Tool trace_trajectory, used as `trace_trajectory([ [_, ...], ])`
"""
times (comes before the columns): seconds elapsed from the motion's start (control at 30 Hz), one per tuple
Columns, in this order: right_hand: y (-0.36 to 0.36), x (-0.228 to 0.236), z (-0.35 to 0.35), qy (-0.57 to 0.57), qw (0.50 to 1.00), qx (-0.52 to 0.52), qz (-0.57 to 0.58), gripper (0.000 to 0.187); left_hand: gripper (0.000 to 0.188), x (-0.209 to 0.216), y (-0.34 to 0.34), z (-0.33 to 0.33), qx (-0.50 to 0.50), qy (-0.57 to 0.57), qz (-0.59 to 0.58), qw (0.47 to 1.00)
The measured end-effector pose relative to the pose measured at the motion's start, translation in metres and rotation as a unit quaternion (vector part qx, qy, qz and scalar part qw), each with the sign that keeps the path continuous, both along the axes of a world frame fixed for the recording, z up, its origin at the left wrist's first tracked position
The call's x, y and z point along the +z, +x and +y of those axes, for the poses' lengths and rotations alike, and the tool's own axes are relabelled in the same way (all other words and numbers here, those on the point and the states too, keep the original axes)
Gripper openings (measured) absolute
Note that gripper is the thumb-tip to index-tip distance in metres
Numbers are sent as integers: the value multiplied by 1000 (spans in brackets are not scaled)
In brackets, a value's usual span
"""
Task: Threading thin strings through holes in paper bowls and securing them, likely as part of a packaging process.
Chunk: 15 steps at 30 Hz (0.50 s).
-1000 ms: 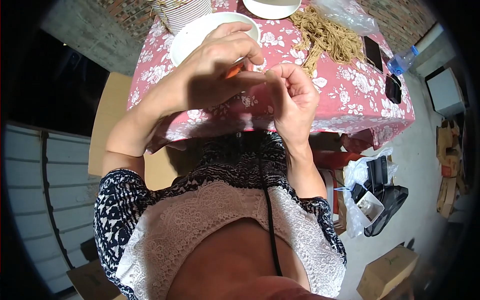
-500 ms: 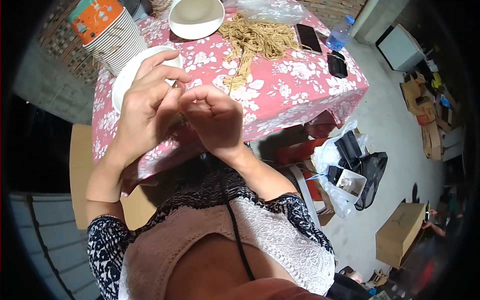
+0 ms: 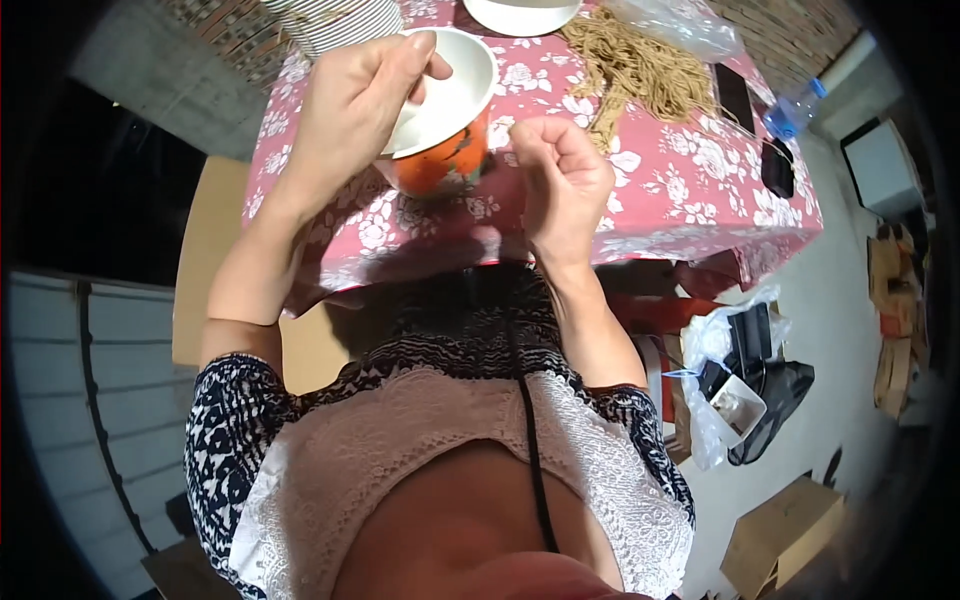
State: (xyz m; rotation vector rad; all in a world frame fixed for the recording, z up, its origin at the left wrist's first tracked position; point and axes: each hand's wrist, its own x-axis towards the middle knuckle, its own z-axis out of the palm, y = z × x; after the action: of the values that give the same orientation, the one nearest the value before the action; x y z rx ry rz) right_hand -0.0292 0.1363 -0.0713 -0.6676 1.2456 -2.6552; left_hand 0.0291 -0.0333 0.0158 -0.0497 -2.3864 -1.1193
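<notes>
My left hand (image 3: 358, 112) is raised at the near left rim of a paper bucket (image 3: 440, 165), white inside and orange with dark patches outside. Its fingers are curled in and the thumb lies along them; whatever they pinch is too small to see. The bucket leans on the pink floral tablecloth with its mouth tipped up and left. To the right of it, my right hand (image 3: 568, 190) hovers above the table edge, apart from the bucket. Thumb and fingers are pressed together there, and any thread between them cannot be made out.
A tan heap of cord (image 3: 645, 70) lies beyond my right hand. Stacked paper buckets (image 3: 335, 22) stand at the far left, another white bucket (image 3: 522, 14) at the back. A phone (image 3: 733, 98), a water bottle (image 3: 795, 110) and a black case (image 3: 777, 168) sit at the right edge.
My hands, close together before, have parted; the right one has swung off to the right. The orange side of the bucket now shows between them. The whole view has shifted.
</notes>
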Motion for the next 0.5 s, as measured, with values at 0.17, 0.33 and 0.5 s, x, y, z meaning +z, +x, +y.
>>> trace_trajectory([
  [0.17, -7, -7, -10, 36, 999, -2, -28, 8, 25, -4, -9, -18, -46, 9, -86, 995],
  [0.33, -3, -7, -14, 73, 997, 0, -8, 9, 25, -5, -9, -21, -110, 71, -199, 971],
  [0.5, -4, -11, -14, 92, 996, -3, 12, 10, 26, -5, -10, -21, -137, 79, -217, 963],
])
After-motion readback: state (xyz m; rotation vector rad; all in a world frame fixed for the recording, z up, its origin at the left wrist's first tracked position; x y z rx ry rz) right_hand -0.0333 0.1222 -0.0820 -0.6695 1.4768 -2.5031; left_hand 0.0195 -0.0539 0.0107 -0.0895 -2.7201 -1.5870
